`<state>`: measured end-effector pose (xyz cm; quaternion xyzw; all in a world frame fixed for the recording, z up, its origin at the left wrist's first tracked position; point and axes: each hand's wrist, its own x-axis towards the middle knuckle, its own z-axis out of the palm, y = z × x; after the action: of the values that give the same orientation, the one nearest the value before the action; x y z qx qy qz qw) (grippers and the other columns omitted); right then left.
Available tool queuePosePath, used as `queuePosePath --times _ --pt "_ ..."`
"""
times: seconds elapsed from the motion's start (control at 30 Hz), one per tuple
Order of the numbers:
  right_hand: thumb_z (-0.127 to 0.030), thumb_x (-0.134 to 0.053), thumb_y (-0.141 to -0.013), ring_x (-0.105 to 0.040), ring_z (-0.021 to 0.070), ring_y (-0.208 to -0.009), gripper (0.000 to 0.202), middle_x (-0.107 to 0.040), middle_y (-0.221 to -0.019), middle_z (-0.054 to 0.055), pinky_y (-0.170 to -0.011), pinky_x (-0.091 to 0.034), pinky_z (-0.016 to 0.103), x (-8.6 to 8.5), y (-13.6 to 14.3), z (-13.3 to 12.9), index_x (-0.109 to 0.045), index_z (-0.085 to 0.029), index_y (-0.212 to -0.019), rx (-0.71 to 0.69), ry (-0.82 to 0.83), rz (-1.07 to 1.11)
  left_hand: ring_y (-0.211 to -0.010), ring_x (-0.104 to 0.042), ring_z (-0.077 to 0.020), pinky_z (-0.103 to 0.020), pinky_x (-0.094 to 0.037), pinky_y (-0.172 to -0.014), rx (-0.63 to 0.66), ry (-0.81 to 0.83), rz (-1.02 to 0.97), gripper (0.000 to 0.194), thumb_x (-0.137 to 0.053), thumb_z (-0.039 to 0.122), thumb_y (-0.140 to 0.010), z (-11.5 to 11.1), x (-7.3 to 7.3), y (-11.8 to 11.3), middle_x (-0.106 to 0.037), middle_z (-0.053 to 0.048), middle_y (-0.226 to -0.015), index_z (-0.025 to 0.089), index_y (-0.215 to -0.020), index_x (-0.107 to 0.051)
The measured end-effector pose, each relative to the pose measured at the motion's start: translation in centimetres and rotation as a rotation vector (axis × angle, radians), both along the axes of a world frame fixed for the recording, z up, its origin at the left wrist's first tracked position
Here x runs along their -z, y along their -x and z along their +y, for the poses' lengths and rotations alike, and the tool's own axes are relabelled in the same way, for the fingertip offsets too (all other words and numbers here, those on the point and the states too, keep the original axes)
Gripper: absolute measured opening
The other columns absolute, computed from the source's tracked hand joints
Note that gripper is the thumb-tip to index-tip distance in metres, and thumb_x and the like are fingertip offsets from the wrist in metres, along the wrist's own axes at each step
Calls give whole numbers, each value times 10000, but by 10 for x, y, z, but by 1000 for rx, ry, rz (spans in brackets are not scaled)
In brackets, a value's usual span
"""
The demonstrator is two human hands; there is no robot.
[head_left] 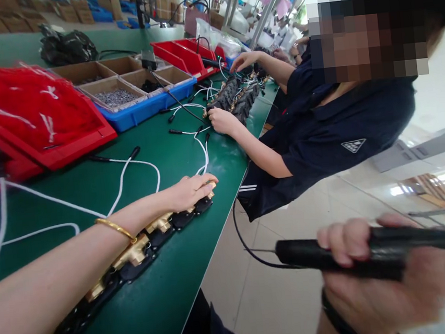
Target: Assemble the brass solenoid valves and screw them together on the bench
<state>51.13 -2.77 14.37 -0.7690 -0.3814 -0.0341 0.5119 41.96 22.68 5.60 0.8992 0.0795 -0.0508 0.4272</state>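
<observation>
My left hand point(191, 192) reaches across the green table and rests over the far end of a row of black parts point(135, 268) with brass fittings point(136, 252). Its fingers bend over a brass piece at that end; the fingertips are partly hidden. At the lower right, my right hand point(382, 277) is wrapped round a black electric screwdriver point(344, 250), held off the table over the floor, with its thin bit pointing left. White cables with black ends point(120, 190) lie behind the row.
Red bins with red bags point(41, 121), a blue tray point(134, 115) of small parts and a black plastic bag point(67, 45) line the back. A co-worker's hands point(224, 120) are over more black parts beyond. The table edge point(211, 257) runs diagonally.
</observation>
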Motion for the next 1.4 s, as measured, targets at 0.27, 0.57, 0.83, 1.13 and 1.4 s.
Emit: queuePosePath --times 0.27,0.57,0.83,1.13,1.4 --pt "-198 -97 -814 -394 68 -349 459 -367 -501 -48 -441 -340 227 5 0 103 -555 -219 -844 -155 -761 425 -878 -487 -175 -328 -297 -854 -23 8 -45 331 -201 366 -950 0 6 1 -584 -10 -1047 228 -1114 -454" --pt "-295 -365 -832 -402 57 -371 192 -400 -518 -77 -401 -368 202 14 -1 122 -550 -247 -855 -205 -612 379 -894 -449 -200 -336 -320 -796 -55 41 20 354 -199 455 -937 1 10 1 -582 3 -1041 287 -1114 -456" --pt "-354 -530 -810 -414 91 -353 162 -442 -479 -70 -344 -366 230 9 -7 122 -520 -194 -822 -274 -632 377 -895 -421 -208 -349 -323 -780 -65 76 47 327 -213 472 -932 1 10 2 -576 19 -1023 313 -1093 -448" --pt "-359 -553 -784 -406 89 -345 182 -449 -484 -71 -366 -375 235 14 -7 125 -493 -197 -845 -291 -594 371 -891 -429 -209 -348 -329 -781 -58 47 41 338 -208 472 -930 1 11 1 -576 12 -1021 310 -1098 -453" --pt "-360 -620 -757 -405 76 -326 200 -440 -474 -90 -339 -357 223 10 -6 139 -495 -211 -804 -384 -508 363 -938 -436 -213 -368 -323 -850 8 -14 3 351 -202 417 -936 2 10 0 -528 -30 -1117 260 -1110 -464"
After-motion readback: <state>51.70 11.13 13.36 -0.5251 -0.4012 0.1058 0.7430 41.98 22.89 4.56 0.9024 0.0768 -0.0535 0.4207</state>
